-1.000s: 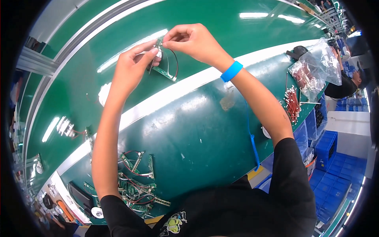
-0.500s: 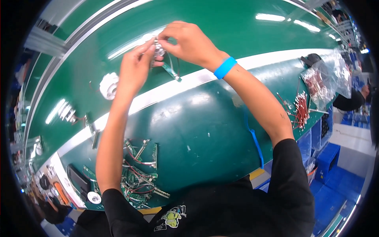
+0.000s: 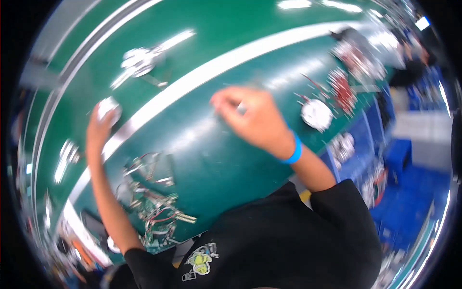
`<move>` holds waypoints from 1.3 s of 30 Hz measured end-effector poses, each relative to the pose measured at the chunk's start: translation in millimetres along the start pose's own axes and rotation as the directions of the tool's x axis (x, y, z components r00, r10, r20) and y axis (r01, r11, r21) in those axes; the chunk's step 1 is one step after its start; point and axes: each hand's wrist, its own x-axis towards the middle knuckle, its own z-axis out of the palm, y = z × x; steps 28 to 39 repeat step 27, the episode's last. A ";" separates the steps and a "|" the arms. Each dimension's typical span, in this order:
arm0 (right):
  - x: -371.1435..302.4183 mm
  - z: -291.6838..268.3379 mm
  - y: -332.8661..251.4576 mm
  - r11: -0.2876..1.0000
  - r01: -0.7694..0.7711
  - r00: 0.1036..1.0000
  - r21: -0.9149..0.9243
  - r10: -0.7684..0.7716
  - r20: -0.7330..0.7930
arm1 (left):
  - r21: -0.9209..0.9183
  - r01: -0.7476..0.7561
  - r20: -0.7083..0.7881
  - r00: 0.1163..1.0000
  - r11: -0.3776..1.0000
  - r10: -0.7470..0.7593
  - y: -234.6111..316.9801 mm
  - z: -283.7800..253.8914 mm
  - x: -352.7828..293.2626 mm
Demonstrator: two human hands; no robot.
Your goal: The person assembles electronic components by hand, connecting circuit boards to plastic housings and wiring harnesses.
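My left hand [image 3: 100, 126] is closed on a white round part [image 3: 109, 111] over the green belt at the left. My right hand [image 3: 257, 118] hangs over the dark green table, blurred, with finger and thumb pinched. A small pale spot shows between its fingers, and I cannot make out what it is. Farther off on the belt lies a white round assembly [image 3: 139, 61] with a small board [image 3: 156, 82] beside it. Another silvery-white assembly [image 3: 70, 153] lies nearer on the belt, past my left forearm.
Circuit boards with wires [image 3: 156, 204] are heaped near my left arm. At the right are a white disc [image 3: 317, 115], red wires [image 3: 342, 91] and a clear bag [image 3: 358, 58]. Blue bins [image 3: 356, 144] stand beside the table. A pale strip [image 3: 207, 72] divides belt from table.
My hands have come apart; the assembly they held now lies on the belt. My left hand has moved to the white round part and grasped it. My right hand has drawn back toward me.
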 end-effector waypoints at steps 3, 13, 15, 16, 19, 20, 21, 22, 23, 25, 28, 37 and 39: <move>-71.1 -36.5 12.2 0.991 -0.083 0.995 -0.104 0.077 -0.064 | -0.281 0.104 0.000 0.994 0.954 -0.108 -28.5 -18.6 -24.2; -136.0 -81.9 86.1 0.821 -0.216 0.927 -0.528 0.003 -0.375 | -0.631 0.030 0.165 0.982 0.775 0.096 136.2 77.7 -175.7; -138.4 -67.3 77.9 0.951 -0.081 0.943 -0.299 -0.025 -0.333 | -0.754 -0.078 0.079 0.975 0.653 0.208 159.9 114.4 -202.5; -138.8 -57.8 73.1 0.908 0.092 0.922 -0.409 -0.233 -0.309 | -0.600 -0.241 -0.068 0.966 0.763 0.251 176.1 124.3 -212.2; -140.9 -40.1 85.5 0.767 0.343 0.886 -0.542 -0.456 -0.084 | -0.144 -0.527 -0.338 0.822 0.837 0.459 190.8 143.7 -225.5; -142.6 -36.5 82.1 0.811 0.310 0.902 -0.496 -0.416 -0.116 | -0.012 -0.541 -0.304 0.803 0.841 0.512 186.3 152.4 -228.0; -144.0 -36.5 78.8 0.807 0.310 0.903 -0.502 -0.415 -0.110 | 0.115 -0.552 -0.265 0.784 0.826 0.561 182.6 162.8 -228.7; -146.3 -37.8 75.4 0.815 0.278 0.915 -0.508 -0.385 -0.118 | 0.125 -0.565 -0.300 0.762 0.815 0.574 180.0 170.6 -227.9; -150.4 -39.8 73.5 0.822 0.244 0.926 -0.515 -0.355 -0.127 | 0.115 -0.568 -0.302 0.762 0.815 0.573 177.0 174.1 -230.7; -166.3 -39.0 84.8 0.831 0.235 0.936 -0.505 -0.333 -0.114 | 0.106 -0.530 -0.252 0.805 0.842 0.538 178.4 171.2 -233.7; -180.7 -41.6 98.2 0.713 0.352 0.890 -0.606 -0.455 -0.018 | 0.029 -0.523 -0.215 0.829 0.852 0.516 177.2 169.8 -238.4; -180.7 -41.6 98.2 0.713 0.352 0.890 -0.606 -0.455 -0.018 | 0.029 -0.523 -0.215 0.829 0.852 0.516 177.2 169.8 -238.4; -180.7 -41.6 98.2 0.713 0.352 0.890 -0.606 -0.455 -0.018 | 0.029 -0.523 -0.215 0.829 0.852 0.516 177.2 169.8 -238.4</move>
